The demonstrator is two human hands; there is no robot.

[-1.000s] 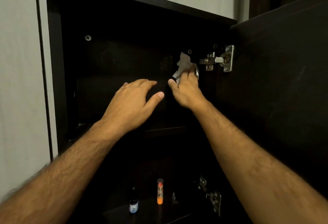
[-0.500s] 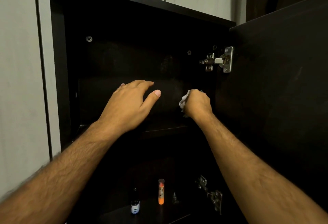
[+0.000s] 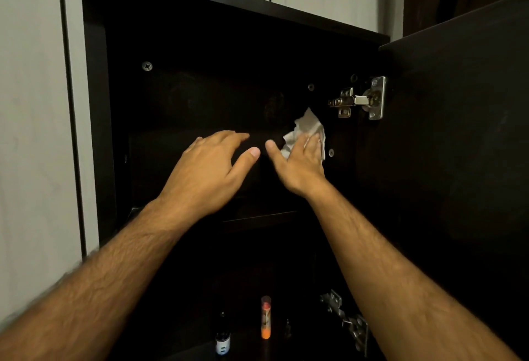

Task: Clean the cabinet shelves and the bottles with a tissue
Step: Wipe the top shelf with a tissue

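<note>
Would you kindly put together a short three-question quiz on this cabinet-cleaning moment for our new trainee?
1. True or false: the left hand grips the tissue.
2. Which hand presses the tissue against the dark inside of the cabinet? A) left B) right C) both
3. Fill in: the orange-bottomed tube stands on the ____ shelf, beside the small dark bottle.

Key
1. False. The left hand is spread open and holds nothing.
2. B. The right hand presses it, below and left of the upper hinge.
3. Lower.
</note>
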